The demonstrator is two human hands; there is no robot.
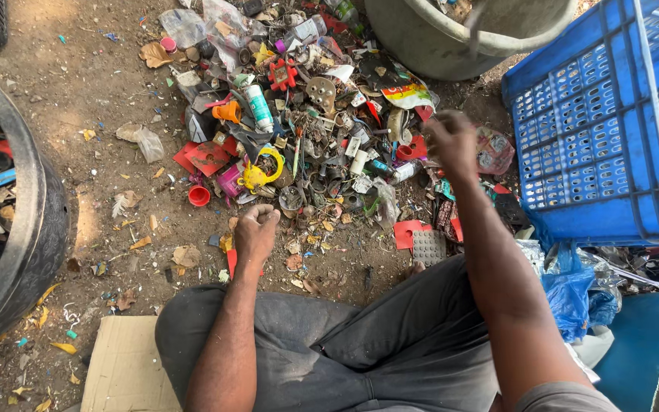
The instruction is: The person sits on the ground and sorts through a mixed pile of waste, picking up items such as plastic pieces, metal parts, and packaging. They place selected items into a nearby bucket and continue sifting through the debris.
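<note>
My left hand [255, 231] rests curled on the dirt floor [101, 99] at the near edge of the scrap pile [306, 130], which lies just ahead. My right hand [451, 143] hovers blurred above it; its fingers' state I cannot tell.

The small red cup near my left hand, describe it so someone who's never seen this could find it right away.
Start at the heap of mixed plastic scrap on the dirt ground, then go to its near-left edge. The small red cup lies on bare dirt there, up and to the left of the closed left hand. Unlike the flat red pieces nearby, it is round with an open mouth and lies apart from the heap.
</note>
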